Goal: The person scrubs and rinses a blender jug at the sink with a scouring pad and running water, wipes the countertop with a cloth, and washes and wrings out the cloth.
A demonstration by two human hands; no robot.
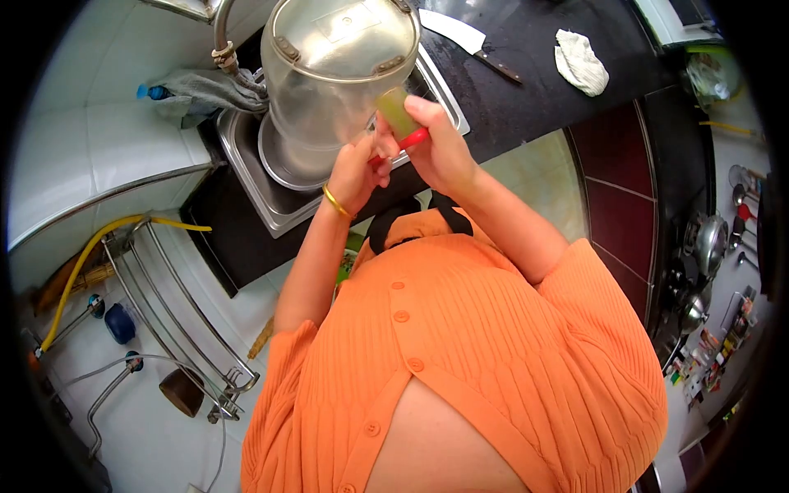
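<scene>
Above the sink's front edge, my two hands meet close together. My right hand [444, 148] is closed, with a pale green, block-like piece [397, 112] between thumb and fingers. A narrow red thing [413, 138] runs below that piece toward my left fingers; its kind is unclear. My left hand [355, 171], with a gold bangle [334, 202] at the wrist, has its fingers curled in, and what they grip is partly hidden. Just beyond stands a large metal pot [304, 107], over a metal basin [275, 160] in the steel sink [246, 177].
A cleaver [456, 33] with a dark handle and a crumpled white cloth [581, 64] lie on the black counter [526, 115]. Left of the sink are a grey cloth [209, 89] and a faucet pipe [220, 37]. A metal rack [177, 287] is on the left wall.
</scene>
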